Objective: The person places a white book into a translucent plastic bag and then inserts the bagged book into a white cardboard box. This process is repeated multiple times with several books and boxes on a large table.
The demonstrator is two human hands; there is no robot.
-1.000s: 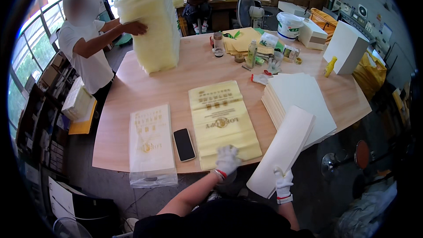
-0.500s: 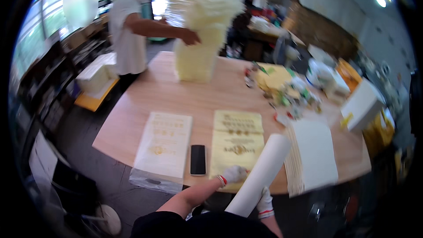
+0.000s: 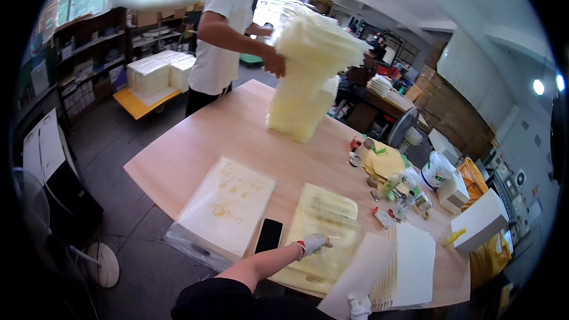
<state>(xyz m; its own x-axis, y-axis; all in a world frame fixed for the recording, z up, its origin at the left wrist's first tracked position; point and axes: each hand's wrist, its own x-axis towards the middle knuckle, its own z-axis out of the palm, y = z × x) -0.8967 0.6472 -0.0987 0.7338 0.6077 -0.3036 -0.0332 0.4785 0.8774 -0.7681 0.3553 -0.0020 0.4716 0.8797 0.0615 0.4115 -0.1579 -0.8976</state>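
My left hand [image 3: 314, 243], in a white glove with bare fingertips, lies on a pile of yellow plastic bags [image 3: 317, 269]. Its fingers are pressed together on the creased film of the top bag. At the lower edge my gloved right hand [image 3: 360, 308] holds the near end of a curved white sheet [image 3: 363, 269], which slants up and right beside the bags. Left of the bags lies a black phone [image 3: 269, 235]. Beyond it is a stack of clear bags with gold print [image 3: 234, 201]. Layered white sheets [image 3: 415, 261] lie on the right.
A co-worker in a white shirt [image 3: 222, 41] reaches to a tall pile of pale yellow plastic [image 3: 305, 89] on the wooden table [image 3: 195, 136]. Small jars and cans [image 3: 391, 186], a white bucket [image 3: 435, 169] and white boxes [image 3: 480, 219] stand to the right. A trolley with white blocks [image 3: 151, 77] is back left.
The view has swung up and right. The curved white sheet has come lower and lies flatter beside the bags. The yellow film around my left hand is more creased.
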